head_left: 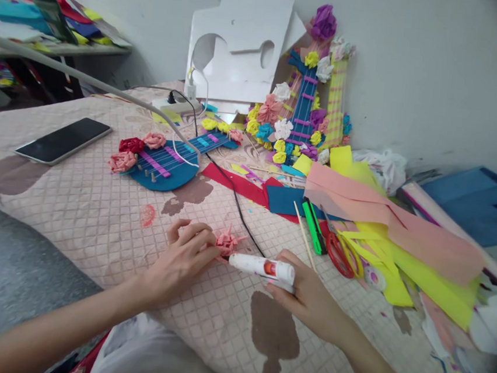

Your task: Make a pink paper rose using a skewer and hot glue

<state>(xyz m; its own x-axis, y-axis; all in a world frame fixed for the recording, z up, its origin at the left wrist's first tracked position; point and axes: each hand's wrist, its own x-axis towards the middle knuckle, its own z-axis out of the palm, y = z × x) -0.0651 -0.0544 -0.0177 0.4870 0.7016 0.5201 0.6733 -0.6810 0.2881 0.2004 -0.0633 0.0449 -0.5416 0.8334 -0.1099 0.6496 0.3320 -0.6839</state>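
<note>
Left hand (pixel 189 254): fingers bent, tips pinching the left side of a pink flower (pixel 226 243). Flower sits low over the cloth (pixel 219 312), in front of the person, between the two hands; its spiky petals point up and outward. Right hand (pixel 304 294): wrapped round a white glue gun (pixel 261 266), which lies nearly level, nozzle to the left at the flower's lower edge. Cannot tell whether nozzle and flower touch. Black cord (pixel 243 212) runs from near the gun up and left across the cloth.

Beyond the hands, left: blue guitar (pixel 161 181) lying flat, pink and red flowers along its left edge, purple and light-blue bars under its strings. Phone (pixel 65 139) farther left, screen dark.

Right of the gun: thin stick (pixel 304 236), green cutter (pixel 314 227), red-and-yellow scissors (pixel 341 254), the three close together. Pink sheet (pixel 353 196) behind them, overlapping yellow paper (pixel 433 277). At the back, a flower-trimmed guitar (pixel 303 107) leans upright near the wall, beside a white board (pixel 242 22).
</note>
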